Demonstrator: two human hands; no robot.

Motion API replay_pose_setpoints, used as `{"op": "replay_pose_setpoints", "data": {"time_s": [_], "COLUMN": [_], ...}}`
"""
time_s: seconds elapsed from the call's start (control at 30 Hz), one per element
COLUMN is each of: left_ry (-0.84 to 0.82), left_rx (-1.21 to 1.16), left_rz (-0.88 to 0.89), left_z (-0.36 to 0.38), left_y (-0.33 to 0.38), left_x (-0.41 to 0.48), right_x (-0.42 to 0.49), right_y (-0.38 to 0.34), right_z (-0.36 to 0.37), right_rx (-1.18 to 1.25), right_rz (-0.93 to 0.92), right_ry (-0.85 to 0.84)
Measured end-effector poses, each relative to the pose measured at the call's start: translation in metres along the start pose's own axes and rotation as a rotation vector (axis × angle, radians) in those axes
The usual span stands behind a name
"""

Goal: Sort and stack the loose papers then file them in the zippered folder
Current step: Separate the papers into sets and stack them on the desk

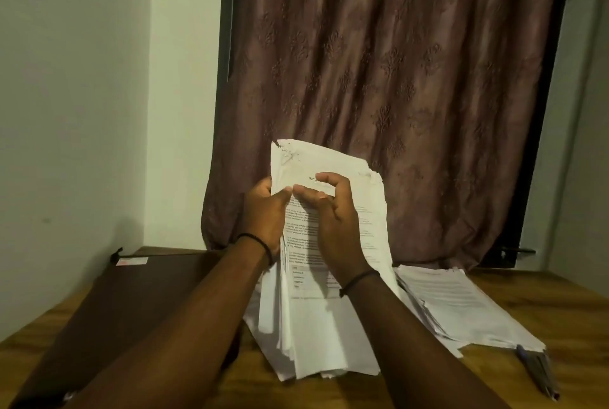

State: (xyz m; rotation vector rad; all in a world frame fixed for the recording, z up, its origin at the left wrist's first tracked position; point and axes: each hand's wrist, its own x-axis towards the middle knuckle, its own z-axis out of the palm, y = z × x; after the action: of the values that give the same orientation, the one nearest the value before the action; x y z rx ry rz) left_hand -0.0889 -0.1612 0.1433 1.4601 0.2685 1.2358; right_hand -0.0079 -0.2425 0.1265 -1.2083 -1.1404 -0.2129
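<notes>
Papers (329,326) gripped edgewise in left hand (263,214), right hand (333,221) loosely curled against them, hold unclear; below the fingers (329,178), unclamped lower edges fanning, liable to slip free.

Corner of a home room, doing duty as a paperwork desk.
A brown, leaf-patterned fabric curtain (395,79) is hanging in heavy folds over a dark window frame (538,145). Plain pale painted walls (82,79) are closing in on either side, and a grained wooden tabletop (560,309) is standing against them. White printed papers (461,303) are lying on it in loose heaps, a dark brown flat folder (131,303) is resting to the left, and a few pens (540,372) are lying at the right edge.
</notes>
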Motion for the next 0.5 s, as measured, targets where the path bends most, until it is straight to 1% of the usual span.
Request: {"op": "replay_pose_setpoints", "data": {"time_s": [0.07, 0.13, 0.2, 0.23, 0.3, 0.33, 0.37, 0.4, 0.43, 0.5], "left_ry": [0.035, 0.063, 0.065, 0.058, 0.018, -0.026, -0.085, -0.144, -0.202, -0.28], "left_rx": [0.054, 0.05, -0.006, -0.039, -0.136, -0.201, -0.265, -0.305, -0.313, -0.243], "left_rz": [-0.056, -0.094, -0.121, -0.13, -0.148, -0.152, -0.155, -0.154, -0.152, -0.126], "left_z": [-0.012, -0.024, -0.035, -0.039, -0.043, -0.043, -0.041, -0.039, -0.034, -0.019], "left_y": [-0.007, -0.014, -0.018, -0.018, -0.012, -0.009, -0.005, -0.001, 0.002, 0.009], "left_x": [-0.003, -0.007, -0.01, -0.012, -0.013, -0.013, -0.014, -0.014, -0.014, -0.017], "right_x": [-0.007, -0.013, -0.019, -0.02, -0.02, -0.019, -0.019, -0.018, -0.016, -0.011], "right_y": [0.004, 0.016, 0.03, 0.034, 0.034, 0.032, 0.026, 0.017, 0.008, -0.011], "right_z": [-0.002, -0.01, -0.02, -0.027, -0.041, -0.048, -0.056, -0.063, -0.07, -0.089], "right_rx": [0.017, -0.119, -0.243, -0.221, 0.054, 0.198, 0.284, 0.308, 0.296, 0.279], "right_rz": [0.046, 0.041, 0.077, 0.141, 0.314, 0.37, 0.392, 0.392, 0.37, 0.3], "right_ry": [0.06, 0.168, 0.223, 0.221, 0.176, 0.139, 0.127, 0.136, 0.159, 0.218]}}
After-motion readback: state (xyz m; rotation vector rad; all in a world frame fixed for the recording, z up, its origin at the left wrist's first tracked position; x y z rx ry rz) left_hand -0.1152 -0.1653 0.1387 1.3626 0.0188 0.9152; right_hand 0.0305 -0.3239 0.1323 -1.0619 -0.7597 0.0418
